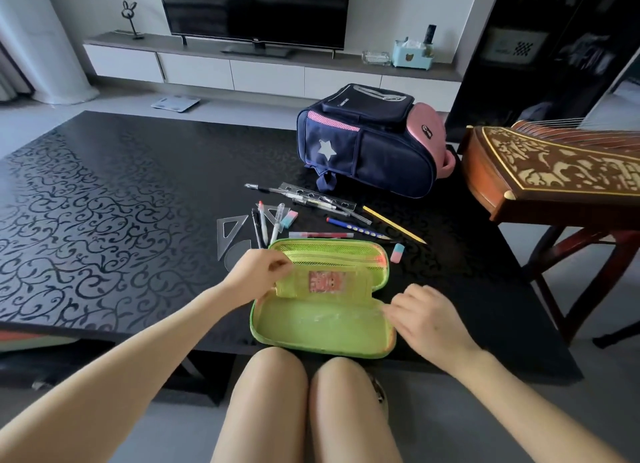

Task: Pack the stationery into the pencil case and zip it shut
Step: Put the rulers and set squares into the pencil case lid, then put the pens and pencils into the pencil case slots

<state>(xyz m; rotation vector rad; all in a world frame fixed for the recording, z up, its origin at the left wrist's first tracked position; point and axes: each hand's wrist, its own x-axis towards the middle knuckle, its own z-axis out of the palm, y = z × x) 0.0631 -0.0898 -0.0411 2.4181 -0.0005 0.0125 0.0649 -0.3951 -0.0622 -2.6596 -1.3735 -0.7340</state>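
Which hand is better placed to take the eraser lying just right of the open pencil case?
The right. The right hand sits at the right rim of the pencil case, with the eraser just beyond it. The left hand pinches the inner flap on the other side.

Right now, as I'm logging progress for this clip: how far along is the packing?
Barely begun. Done: the pencil case lies unzipped and open on the table. In hand: the left hand pinches the inner flap; the right hand is at the case's right rim. Left: everything. The pens, pencils, set square and erasers lie outside, no stationery shows inside, and the zip is undone.
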